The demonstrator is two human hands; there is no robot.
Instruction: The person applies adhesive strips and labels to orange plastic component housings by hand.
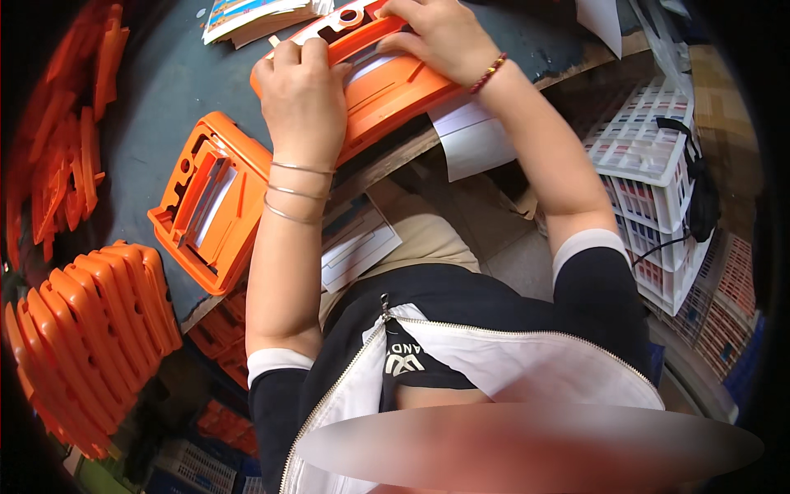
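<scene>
An orange plastic panel [395,92] with cut-outs lies tilted at the table's front edge, its near part jutting past it. My left hand [303,107] grips its left side, fingers curled over the long raised orange bar [369,39] that crosses it. On the right, my right hand [440,37] has its thumb and fingers pinched on the far end of that bar. Under the bar shows a pale strip, partly hidden by my fingers. Left of my left forearm rests a second, similar orange panel [234,216], with a white strip under its bar.
Stacked orange panels [90,329] stand at the lower left, with loose orange parts [78,165] heaped beyond. Printed sheets [255,18] lie at the table's back. White paper [473,136] hangs over the front edge. White plastic crates [646,165] stand to the right.
</scene>
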